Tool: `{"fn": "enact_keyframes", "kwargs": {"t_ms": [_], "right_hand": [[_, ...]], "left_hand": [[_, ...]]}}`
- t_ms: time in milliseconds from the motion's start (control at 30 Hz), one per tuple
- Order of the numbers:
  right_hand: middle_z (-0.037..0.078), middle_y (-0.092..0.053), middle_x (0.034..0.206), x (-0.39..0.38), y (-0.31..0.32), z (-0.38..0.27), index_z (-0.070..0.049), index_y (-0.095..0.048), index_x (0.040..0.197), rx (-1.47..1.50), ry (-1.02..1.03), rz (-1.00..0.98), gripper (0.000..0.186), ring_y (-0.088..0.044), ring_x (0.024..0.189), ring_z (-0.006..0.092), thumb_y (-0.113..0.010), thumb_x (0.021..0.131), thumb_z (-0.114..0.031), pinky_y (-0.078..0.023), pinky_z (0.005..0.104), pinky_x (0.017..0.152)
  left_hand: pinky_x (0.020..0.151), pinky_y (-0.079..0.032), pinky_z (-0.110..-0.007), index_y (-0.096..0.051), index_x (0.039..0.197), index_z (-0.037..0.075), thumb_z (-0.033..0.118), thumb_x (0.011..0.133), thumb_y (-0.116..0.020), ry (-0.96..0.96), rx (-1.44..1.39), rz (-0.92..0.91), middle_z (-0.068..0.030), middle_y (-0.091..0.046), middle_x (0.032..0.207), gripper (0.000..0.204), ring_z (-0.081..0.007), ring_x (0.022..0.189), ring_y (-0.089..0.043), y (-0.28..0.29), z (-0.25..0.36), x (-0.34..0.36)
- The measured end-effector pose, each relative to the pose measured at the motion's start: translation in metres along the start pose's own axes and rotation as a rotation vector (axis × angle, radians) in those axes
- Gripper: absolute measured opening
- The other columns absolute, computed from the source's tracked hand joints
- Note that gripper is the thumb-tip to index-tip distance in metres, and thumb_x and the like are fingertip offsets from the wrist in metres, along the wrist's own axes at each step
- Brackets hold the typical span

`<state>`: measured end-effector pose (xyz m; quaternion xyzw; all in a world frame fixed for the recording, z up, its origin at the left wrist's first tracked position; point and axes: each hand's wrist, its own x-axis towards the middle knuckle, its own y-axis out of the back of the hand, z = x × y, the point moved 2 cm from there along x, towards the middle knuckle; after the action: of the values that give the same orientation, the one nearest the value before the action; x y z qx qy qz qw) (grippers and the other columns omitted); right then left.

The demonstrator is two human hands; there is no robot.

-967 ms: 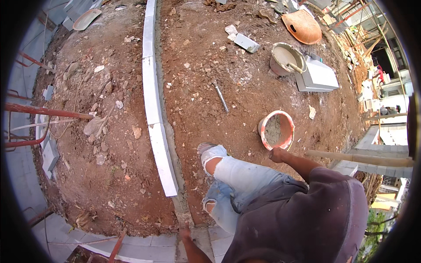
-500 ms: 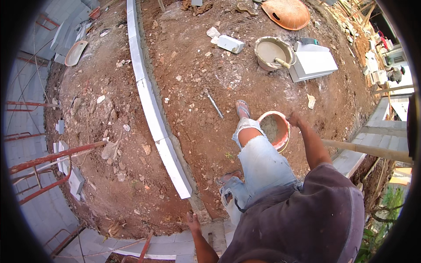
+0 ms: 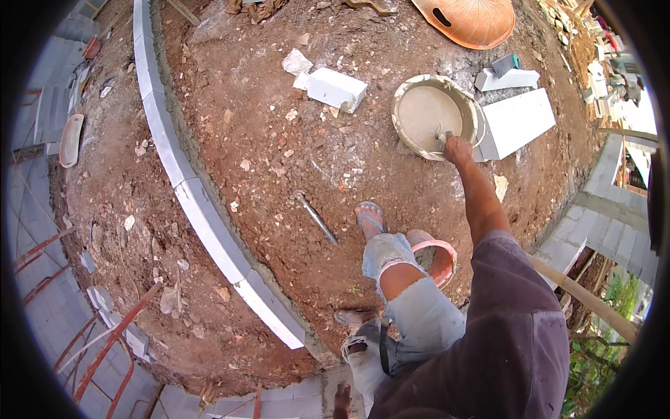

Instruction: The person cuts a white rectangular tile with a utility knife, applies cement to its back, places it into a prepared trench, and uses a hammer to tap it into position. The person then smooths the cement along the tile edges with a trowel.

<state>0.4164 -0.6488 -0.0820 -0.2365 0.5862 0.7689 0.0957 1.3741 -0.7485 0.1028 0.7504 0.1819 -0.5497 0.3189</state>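
My right hand (image 3: 457, 150) is closed around the handle of a trowel (image 3: 441, 135), whose blade is hidden in the bucket. That pale, mortar-smeared bucket (image 3: 399, 115) holds smooth grey wet mix (image 3: 427, 108). My left hand (image 3: 342, 399) hangs low at the bottom edge, partly cut off, its fingers stretched out and holding nothing. Beside my right knee, a reddish bucket (image 3: 445, 246) stands near my sandalled foot, part of it behind my leg. A hammer-like metal tool (image 3: 317, 220) lies on the soil left of that foot.
A row of white blocks (image 3: 213, 227) on mortar curves along the left. White blocks (image 3: 518, 122) lie beside the mortar bucket, and another (image 3: 336, 89) to its left. An orange basin (image 3: 471, 21) is at the far side. Red metal frames (image 3: 115, 335) stand lower left; a pole (image 3: 590, 297) crosses at right.
My right hand has left the rim of the reddish bucket, reached forward and taken hold of the trowel in the mortar bucket. My left hand has dropped toward the lower edge; the view has shifted.
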Motion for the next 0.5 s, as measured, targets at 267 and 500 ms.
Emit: {"fn": "enact_keyframes", "kwargs": {"t_ms": [267, 500], "right_hand": [[0.012, -0.067, 0.083, -0.091, 0.063, 0.026, 0.0, -0.057, 0.111, 1.193, -0.365, -0.431, 0.029, -0.064, 0.056, 0.0233, -0.048, 0.106, -0.027, -0.057, 0.0357, 0.049], [0.004, -0.059, 0.078, -0.18, 0.081, -0.028, -0.004, -0.058, 0.115, 1.753, -0.3, 0.162, 0.032, -0.057, 0.056, 0.0134, -0.047, 0.109, -0.034, -0.05, 0.0284, 0.045]], "left_hand": [[0.092, -0.05, -0.038, -0.061, 0.137, 0.008, 0.038, 0.099, -0.069, -0.371, -0.258, -0.037, -0.0048, -0.068, 0.12, 0.049, -0.018, 0.104, -0.063, 0.06, 0.137, 0.045], [0.102, -0.047, -0.044, -0.052, 0.147, 0.008, 0.043, 0.096, -0.072, -0.343, -0.141, -0.044, -0.0057, -0.063, 0.135, 0.065, -0.0225, 0.125, -0.059, 0.105, 0.109, 0.03]]}}
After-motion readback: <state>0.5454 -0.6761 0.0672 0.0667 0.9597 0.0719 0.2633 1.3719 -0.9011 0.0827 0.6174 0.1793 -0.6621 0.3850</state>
